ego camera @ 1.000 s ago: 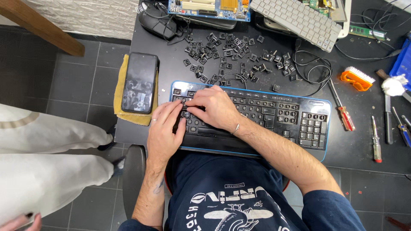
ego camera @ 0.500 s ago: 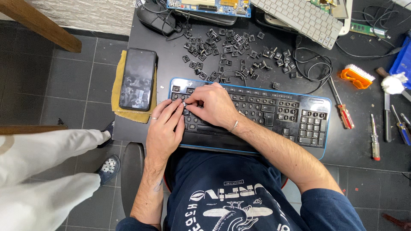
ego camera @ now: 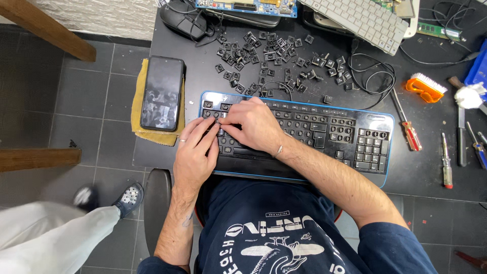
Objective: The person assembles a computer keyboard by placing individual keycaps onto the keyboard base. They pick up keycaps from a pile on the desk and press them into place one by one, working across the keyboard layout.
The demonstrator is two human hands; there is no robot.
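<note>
- Black bench (ego camera: 167,152), cluttered with loose keycaps (ego camera: 264,56) within reach behind a black keyboard (ego camera: 324,137).
- Keyboard pulled to the bench edge, close to the body.
- Left hand (ego camera: 195,152) flat, steadying keys.
- Right hand (ego camera: 253,124) curled, fingertips pinching a keycap at the left rows.

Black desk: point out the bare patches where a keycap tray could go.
Free: the strip on the black desk between the keyboard and the screwdrivers, and the corner below the phone. Crowded: the loose keycaps behind the keyboard, where both hands work.
</note>
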